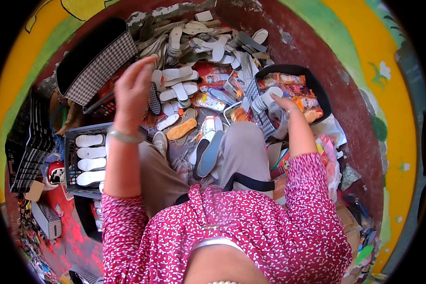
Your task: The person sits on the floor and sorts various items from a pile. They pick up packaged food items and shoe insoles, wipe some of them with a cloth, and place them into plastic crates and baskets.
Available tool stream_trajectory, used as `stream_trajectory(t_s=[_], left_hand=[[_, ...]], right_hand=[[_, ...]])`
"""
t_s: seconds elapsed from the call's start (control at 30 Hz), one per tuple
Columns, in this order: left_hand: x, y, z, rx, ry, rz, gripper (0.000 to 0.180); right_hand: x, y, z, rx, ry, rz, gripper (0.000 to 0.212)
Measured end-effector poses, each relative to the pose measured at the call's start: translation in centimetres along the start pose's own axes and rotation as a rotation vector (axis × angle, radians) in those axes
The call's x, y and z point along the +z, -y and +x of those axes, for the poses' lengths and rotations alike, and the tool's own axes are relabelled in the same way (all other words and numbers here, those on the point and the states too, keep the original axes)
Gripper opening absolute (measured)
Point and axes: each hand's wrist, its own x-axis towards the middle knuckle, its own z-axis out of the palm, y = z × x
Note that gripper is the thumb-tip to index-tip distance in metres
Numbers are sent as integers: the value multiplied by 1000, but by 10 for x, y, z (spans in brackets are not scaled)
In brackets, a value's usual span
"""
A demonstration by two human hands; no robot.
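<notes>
My left hand is raised at the left above the shoe insoles, slightly blurred, with its fingers stretched out and nothing visible in it. My right hand grips a small stack of white insoles at the near edge of a houndstooth bin. Packets with orange and red prints lie in that bin. Something greyish and see-through hangs just below my right hand; I cannot make out what it is. Between my knees lie a yellow-orange insole and a blue-grey insole.
A large heap of insoles lies against the dark red wall. A grey crate at my left holds white insoles. Behind it are a houndstooth box and stacked black crates. Cardboard and plastic clutter the right side.
</notes>
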Motion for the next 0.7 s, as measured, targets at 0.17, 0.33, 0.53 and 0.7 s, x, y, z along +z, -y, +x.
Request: stream_trajectory(t_s=[0.17, 0.33, 0.53, 0.7], left_hand=[[80, 37, -23, -245, 235, -178, 20], [84, 88, -34, -247, 312, 272, 26], [95, 90, -30, -122, 290, 288, 25], [107, 85, -29, -108, 354, 348, 25]], right_hand=[[38, 34, 42, 28, -24, -468, 79], [41, 29, 53, 107, 45, -297, 69], [15, 7, 20, 230, 256, 398, 57], [-29, -7, -26, 321, 214, 763, 27]])
